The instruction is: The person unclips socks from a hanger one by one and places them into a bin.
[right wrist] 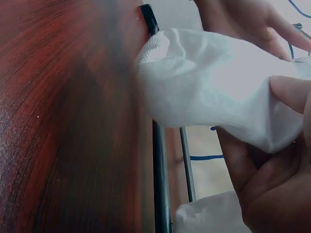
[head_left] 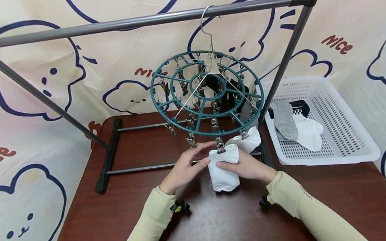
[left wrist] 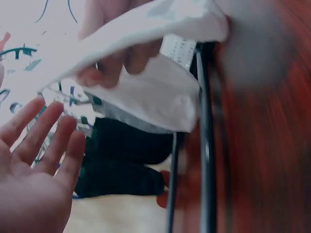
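A white sock (head_left: 224, 173) hangs by its upper edge from a metal clip (head_left: 220, 144) on a round green clip hanger (head_left: 212, 134). My right hand (head_left: 251, 165) pinches this sock between thumb and fingers, seen closely in the right wrist view. On its other side my left hand (head_left: 185, 166) is held with its fingers extended, and the left wrist view shows its palm (left wrist: 34, 189) with nothing in it. Another white sock (head_left: 250, 140) hangs behind my right hand. Dark socks (left wrist: 129, 143) hang farther back, partly hidden by the hanger in the head view.
The hanger hooks over the top bar (head_left: 135, 23) of a grey rack, whose lower rails (head_left: 142, 169) lie over the brown table (head_left: 210, 231). To the right, a white plastic basket (head_left: 348, 121) holds a grey sock (head_left: 285, 121), a white sock (head_left: 311, 134) and something black.
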